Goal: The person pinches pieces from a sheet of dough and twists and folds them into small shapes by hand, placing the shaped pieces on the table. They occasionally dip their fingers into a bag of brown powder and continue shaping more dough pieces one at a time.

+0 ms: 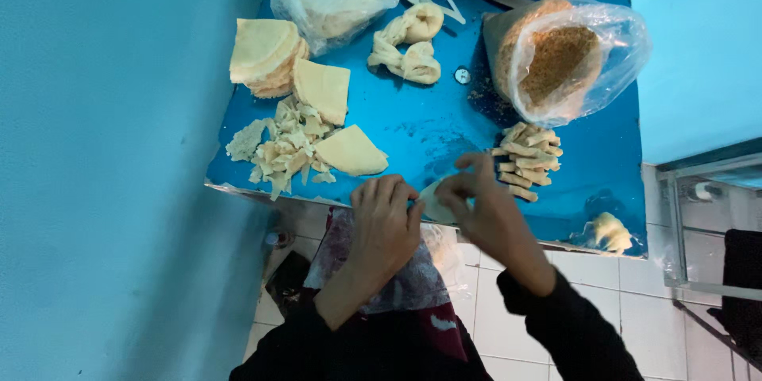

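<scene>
Lower centre: left hand (385,218) and right hand (480,206) pinch dough piece (435,206) between them; finished rolls (528,160) upper right of right hand.

left hand (386,222): fingers curled, knuckles up | right hand (480,202): fingers pinched together | wrists close, dark sleeves

head view, close, straight down over blue table (429,123)

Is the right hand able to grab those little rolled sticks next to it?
Probably yes: the rolled sticks lie just beyond the right hand with nothing between, though it now pinches a dough piece.
</scene>
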`<act>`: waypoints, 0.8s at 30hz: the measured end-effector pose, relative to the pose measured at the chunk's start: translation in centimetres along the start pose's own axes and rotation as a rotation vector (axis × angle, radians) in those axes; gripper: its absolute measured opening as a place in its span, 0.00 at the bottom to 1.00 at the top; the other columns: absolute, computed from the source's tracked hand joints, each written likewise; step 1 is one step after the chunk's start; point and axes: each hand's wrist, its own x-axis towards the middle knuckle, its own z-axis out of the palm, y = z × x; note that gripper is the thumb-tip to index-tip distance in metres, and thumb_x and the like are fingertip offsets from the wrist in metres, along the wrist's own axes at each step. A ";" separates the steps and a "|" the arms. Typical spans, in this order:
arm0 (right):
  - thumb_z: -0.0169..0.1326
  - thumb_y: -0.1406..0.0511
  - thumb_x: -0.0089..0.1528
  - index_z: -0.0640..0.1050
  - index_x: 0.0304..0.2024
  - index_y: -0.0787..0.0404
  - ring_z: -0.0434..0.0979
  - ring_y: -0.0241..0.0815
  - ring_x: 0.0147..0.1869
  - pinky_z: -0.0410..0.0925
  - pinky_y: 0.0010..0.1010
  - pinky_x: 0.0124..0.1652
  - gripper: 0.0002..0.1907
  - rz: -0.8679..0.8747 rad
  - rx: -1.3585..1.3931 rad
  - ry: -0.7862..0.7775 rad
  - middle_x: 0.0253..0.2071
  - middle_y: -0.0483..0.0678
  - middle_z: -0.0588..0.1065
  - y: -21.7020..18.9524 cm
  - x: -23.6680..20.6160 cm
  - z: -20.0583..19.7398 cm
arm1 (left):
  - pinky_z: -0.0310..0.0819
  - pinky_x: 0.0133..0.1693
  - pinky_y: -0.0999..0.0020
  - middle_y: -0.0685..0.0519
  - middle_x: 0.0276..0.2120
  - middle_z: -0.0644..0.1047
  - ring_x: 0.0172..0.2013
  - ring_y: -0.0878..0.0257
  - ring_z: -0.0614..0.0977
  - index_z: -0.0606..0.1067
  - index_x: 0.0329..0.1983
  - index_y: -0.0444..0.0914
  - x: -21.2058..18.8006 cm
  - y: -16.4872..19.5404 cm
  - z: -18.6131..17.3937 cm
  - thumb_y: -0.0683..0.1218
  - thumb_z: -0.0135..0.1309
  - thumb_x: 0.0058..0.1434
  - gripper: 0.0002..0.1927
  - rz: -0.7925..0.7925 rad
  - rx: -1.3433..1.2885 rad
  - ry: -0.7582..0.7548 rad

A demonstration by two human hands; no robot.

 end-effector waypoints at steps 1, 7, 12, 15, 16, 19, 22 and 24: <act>0.59 0.67 0.64 0.72 0.51 0.67 0.85 0.50 0.46 0.74 0.35 0.40 0.16 0.035 -0.007 0.010 0.45 0.51 0.77 -0.1 -0.7 1.0 | 0.60 0.51 0.48 0.48 0.42 0.71 0.47 0.49 0.73 0.72 0.40 0.38 0.0 0.1 0.0 0.44 0.59 0.61 0.09 -0.005 0.001 -0.007; 0.58 0.76 0.60 0.66 0.62 0.65 0.81 0.55 0.46 0.75 0.41 0.42 0.28 -0.298 -0.413 0.228 0.43 0.56 0.79 0.2 -3.9 2.1 | 0.61 0.52 0.49 0.49 0.40 0.71 0.46 0.50 0.73 0.72 0.38 0.39 0.1 0.2 0.2 0.42 0.58 0.63 0.06 0.033 0.012 0.004; 0.58 0.77 0.59 0.65 0.67 0.65 0.82 0.54 0.46 0.75 0.40 0.40 0.34 -0.186 -0.304 0.238 0.43 0.55 0.80 0.4 -4.4 1.6 | 0.62 0.50 0.50 0.50 0.39 0.72 0.45 0.50 0.74 0.72 0.38 0.39 0.1 0.1 0.3 0.42 0.58 0.64 0.06 0.030 -0.004 0.019; 0.58 0.77 0.59 0.63 0.68 0.62 0.82 0.54 0.47 0.75 0.39 0.40 0.35 -0.147 -0.270 0.224 0.45 0.56 0.80 0.3 -4.4 1.4 | 0.63 0.49 0.51 0.50 0.38 0.75 0.43 0.50 0.75 0.72 0.38 0.39 0.3 0.3 0.2 0.42 0.57 0.64 0.05 0.031 -0.067 -0.003; 0.57 0.79 0.58 0.63 0.68 0.62 0.82 0.55 0.49 0.75 0.40 0.41 0.37 -0.196 -0.322 0.220 0.45 0.57 0.79 0.2 -4.4 1.3 | 0.64 0.48 0.51 0.50 0.37 0.75 0.42 0.50 0.76 0.72 0.39 0.39 0.3 0.3 0.2 0.42 0.57 0.64 0.05 0.029 -0.081 -0.013; 0.54 0.81 0.56 0.62 0.69 0.61 0.83 0.55 0.50 0.75 0.42 0.42 0.38 -0.228 -0.376 0.215 0.45 0.56 0.79 -0.4 -4.5 1.1 | 0.66 0.46 0.51 0.49 0.35 0.77 0.40 0.49 0.78 0.72 0.40 0.38 0.4 0.5 0.3 0.42 0.57 0.64 0.06 0.012 -0.115 -0.043; 0.56 0.79 0.58 0.62 0.68 0.60 0.83 0.57 0.47 0.75 0.42 0.39 0.36 -0.131 -0.366 0.207 0.45 0.58 0.79 -1.1 -4.5 0.7 | 0.67 0.44 0.50 0.47 0.33 0.77 0.37 0.48 0.79 0.72 0.42 0.37 0.3 0.6 0.4 0.42 0.56 0.65 0.06 0.012 -0.157 -0.063; 0.56 0.78 0.58 0.62 0.68 0.61 0.82 0.57 0.46 0.75 0.42 0.38 0.36 -0.076 -0.348 0.180 0.46 0.59 0.80 -1.5 -4.5 0.3 | 0.69 0.45 0.50 0.47 0.33 0.77 0.38 0.48 0.80 0.72 0.44 0.37 0.0 0.6 0.5 0.41 0.55 0.68 0.05 0.011 -0.208 -0.070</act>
